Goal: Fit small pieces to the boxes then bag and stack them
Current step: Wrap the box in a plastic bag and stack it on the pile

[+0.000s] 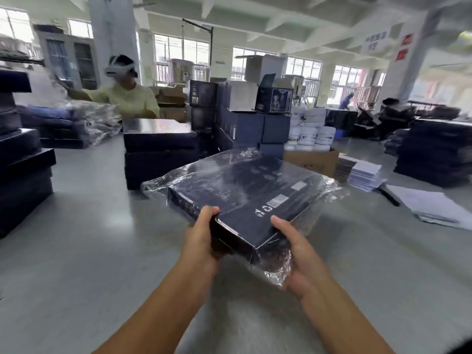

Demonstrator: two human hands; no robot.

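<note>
Dark box (250,195) is inside its clear bag (163,183) and held up off the grey desk (89,251), roughly level, far end pointing away from the person. Both hands have it by the near end only. The left hand (201,236) is wrapped round the near-left corner, and the right hand (301,256) has its thumb on top and its fingers curled under the bunched plastic. So both sets of fingers are grasping the box through the bag.

What I'd worry about:
- The film looks slick and baggy, so the box could slide inside it or slip out of the grip.
- With only one end held, the far end could dip and knock a stack.
- The loose plastic at the near end might catch or get trapped when it's set down, leaving the pile crooked. I can't tell if the mouth is closed.

The desk is big and smooth. It carries a stack of dark boxes (158,149) straight ahead, white sheets (365,175) to the right and a cardboard carton (311,162) behind. The room's a bright workshop with lots of windows, and another person (127,98) is working at the far left.
</note>
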